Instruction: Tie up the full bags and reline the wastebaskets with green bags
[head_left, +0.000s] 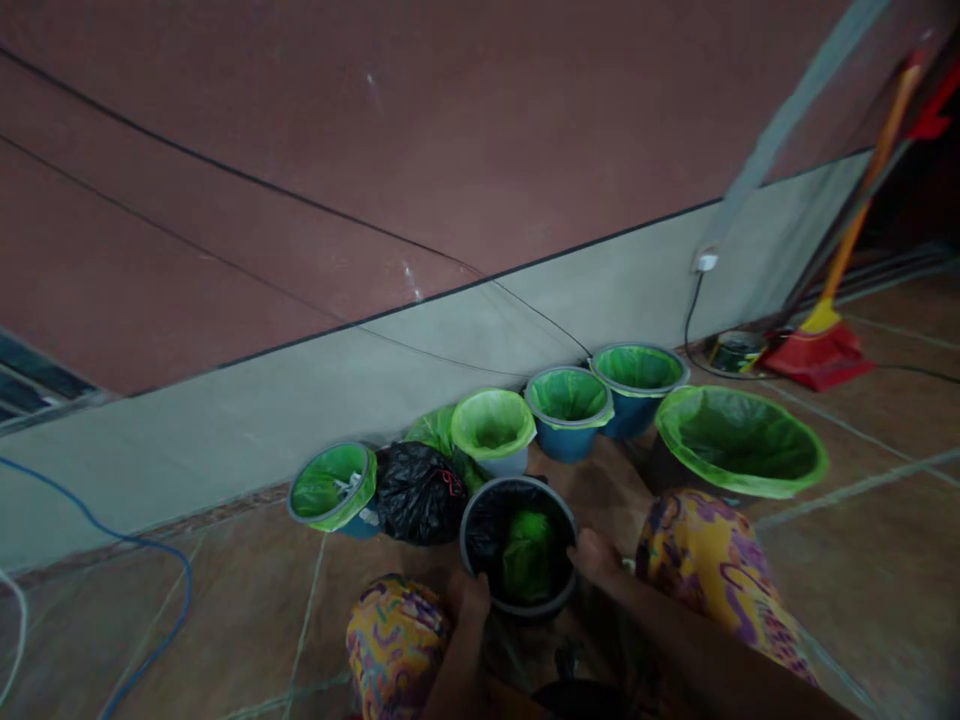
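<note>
Between my knees stands a round bin [517, 480] with a grey rim, lined with a black bag. Inside it lies a bunched green plastic bag [527, 560]. My left hand [472, 598] is closed at the bin's near left rim, and my right hand [595, 556] is closed on its right side. The fingers are partly hidden behind the rim. Just beyond the bin, a full-looking black garbage bag [421, 493] with red ties rests on the floor. Beside it stands a white bin [512, 463] with a green liner.
More green-lined bins stand along the wall: a small one [360, 522] at left, two blue ones [566, 443] [630, 415] and a wide dark one [787, 489] at right. A red broom [821, 358] leans near a tin [736, 352]. A blue hose [135, 540] crosses the tiles.
</note>
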